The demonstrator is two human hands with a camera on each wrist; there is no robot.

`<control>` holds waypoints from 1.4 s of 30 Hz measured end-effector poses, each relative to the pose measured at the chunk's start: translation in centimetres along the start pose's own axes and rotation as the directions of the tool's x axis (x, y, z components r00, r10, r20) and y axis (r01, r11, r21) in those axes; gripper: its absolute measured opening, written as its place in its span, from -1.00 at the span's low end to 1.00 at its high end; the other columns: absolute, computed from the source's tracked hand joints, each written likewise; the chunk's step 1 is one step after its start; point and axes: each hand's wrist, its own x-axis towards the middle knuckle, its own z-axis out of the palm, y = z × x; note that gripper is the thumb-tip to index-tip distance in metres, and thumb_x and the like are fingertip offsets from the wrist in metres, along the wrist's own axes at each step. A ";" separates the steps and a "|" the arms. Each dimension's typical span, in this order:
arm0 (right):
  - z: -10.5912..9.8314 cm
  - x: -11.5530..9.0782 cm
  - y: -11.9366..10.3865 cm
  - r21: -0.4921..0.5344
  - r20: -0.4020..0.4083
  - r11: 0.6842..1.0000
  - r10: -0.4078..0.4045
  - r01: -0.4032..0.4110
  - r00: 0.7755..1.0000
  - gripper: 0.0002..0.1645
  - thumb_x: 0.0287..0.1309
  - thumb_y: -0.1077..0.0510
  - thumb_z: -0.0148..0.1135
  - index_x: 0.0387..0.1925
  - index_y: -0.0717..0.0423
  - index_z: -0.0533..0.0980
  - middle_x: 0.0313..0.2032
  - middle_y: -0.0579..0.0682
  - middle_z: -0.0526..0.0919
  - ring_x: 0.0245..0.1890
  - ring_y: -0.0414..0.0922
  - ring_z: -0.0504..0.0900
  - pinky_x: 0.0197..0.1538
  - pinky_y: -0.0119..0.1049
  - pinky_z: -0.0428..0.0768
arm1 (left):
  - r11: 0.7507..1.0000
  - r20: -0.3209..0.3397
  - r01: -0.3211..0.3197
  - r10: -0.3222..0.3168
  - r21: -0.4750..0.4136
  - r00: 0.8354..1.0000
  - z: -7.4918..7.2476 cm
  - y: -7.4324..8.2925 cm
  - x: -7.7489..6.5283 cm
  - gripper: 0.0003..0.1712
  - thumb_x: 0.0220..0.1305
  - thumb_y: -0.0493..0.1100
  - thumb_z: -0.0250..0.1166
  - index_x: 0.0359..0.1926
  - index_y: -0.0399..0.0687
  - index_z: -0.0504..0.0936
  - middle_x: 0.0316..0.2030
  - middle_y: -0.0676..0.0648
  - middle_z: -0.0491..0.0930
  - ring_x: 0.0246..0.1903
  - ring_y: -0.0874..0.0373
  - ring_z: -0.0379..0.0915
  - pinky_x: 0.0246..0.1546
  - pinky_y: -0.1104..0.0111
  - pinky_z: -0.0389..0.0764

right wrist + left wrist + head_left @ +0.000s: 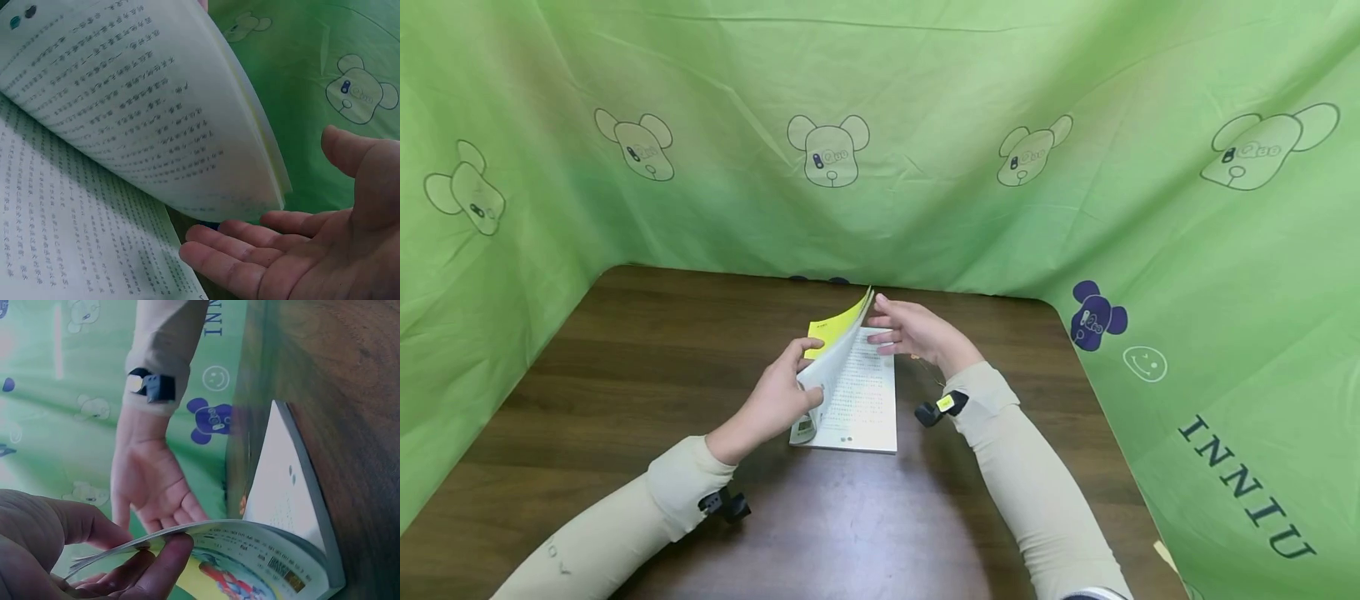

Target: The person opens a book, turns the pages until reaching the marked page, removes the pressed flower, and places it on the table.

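A paperback book (865, 392) lies on the table, partly opened, with lines of print on its pages. Its yellow cover (835, 327) and a batch of front pages (137, 106) stand raised in a curve toward the left. My left hand (781, 393) pinches this lifted part between thumb and fingers. The left wrist view shows a colourful picture and a square code on the cover's outer side (250, 569). At the free edge of the raised pages is my right hand (919, 332), palm up, fingers extended, fingertips right by the paper (269, 256).
The brown wooden table (625, 375) spreads around the book. A green curtain (925, 225) with bear-head prints encloses the back and both sides. Dark wrist-worn devices sit on the left wrist (724, 505) and the right wrist (942, 408).
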 end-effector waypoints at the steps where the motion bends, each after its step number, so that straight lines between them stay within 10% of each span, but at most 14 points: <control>1: 0.0 0.1 -0.1 0.002 -0.005 1.000 0.009 -0.009 1.000 -0.14 0.55 -0.27 -0.09 0.57 0.17 0.08 0.47 0.33 0.30 0.37 0.31 0.44 0.33 0.15 0.47 | 1.000 -0.002 -0.005 0.005 0.005 1.000 0.2 0.0 0.0 -0.16 0.06 -0.45 0.25 0.41 0.00 0.31 0.20 -0.29 0.59 -0.39 0.11 0.56 -0.48 0.33 0.51; 16: -0.1 1.2 -0.7 0.112 -0.044 0.993 0.046 -0.041 0.998 -0.47 0.57 -0.03 0.02 0.30 0.29 0.32 -0.02 0.27 0.67 -0.16 0.12 0.78 0.01 0.10 0.70 | 0.963 0.017 -0.214 0.214 0.167 0.977 3.0 -0.3 -0.3 -0.60 0.24 -0.31 0.27 0.11 -0.13 0.63 -0.03 -0.07 0.68 -0.14 0.09 0.50 -0.06 0.22 0.53; 23: -0.4 1.9 -0.3 0.079 -0.109 0.996 0.049 -0.041 0.993 -0.57 0.49 0.20 0.10 0.29 0.22 0.32 -0.17 0.15 0.72 -0.28 0.01 0.79 -0.23 -0.11 0.76 | 0.921 0.072 -0.293 0.284 0.258 0.956 4.1 -0.8 -0.4 -0.62 0.43 -0.14 0.27 0.20 -0.14 0.60 0.11 -0.05 0.65 0.40 -0.11 0.36 0.49 0.03 0.19; 31: -0.8 2.1 0.0 0.069 -0.146 0.996 0.058 -0.049 0.988 -0.55 0.44 0.32 0.09 0.30 0.22 0.33 -0.26 0.12 0.73 -0.40 -0.04 0.76 -0.40 -0.24 0.71 | 0.732 0.174 -0.471 0.447 0.493 0.877 4.8 -1.4 -0.5 -0.44 0.21 -0.16 0.47 0.22 -0.10 0.54 0.21 -0.11 0.53 0.28 -0.06 0.41 0.46 -0.04 0.23; 36: -1.1 2.1 0.4 0.054 -0.147 0.997 0.061 -0.054 0.987 -0.52 0.43 0.35 0.09 0.32 0.22 0.30 -0.26 0.12 0.70 -0.44 -0.04 0.74 -0.45 -0.27 0.68 | 0.629 0.270 -0.510 0.442 0.587 0.855 4.7 -2.1 -0.5 -0.26 0.13 -0.23 0.46 0.36 0.01 0.47 0.27 -0.10 0.49 0.29 -0.05 0.41 0.34 0.02 0.42; 42: -1.5 2.1 1.3 0.003 -0.159 0.999 0.051 -0.051 0.986 -0.46 0.42 0.36 0.09 0.37 0.20 0.29 -0.19 0.16 0.69 -0.38 -0.01 0.75 -0.40 -0.24 0.69 | 0.502 0.409 -0.606 0.453 0.618 0.792 4.2 -3.0 -0.4 -0.20 0.23 -0.23 0.39 0.50 0.09 0.39 0.25 -0.09 0.54 0.25 0.01 0.47 0.25 0.12 0.52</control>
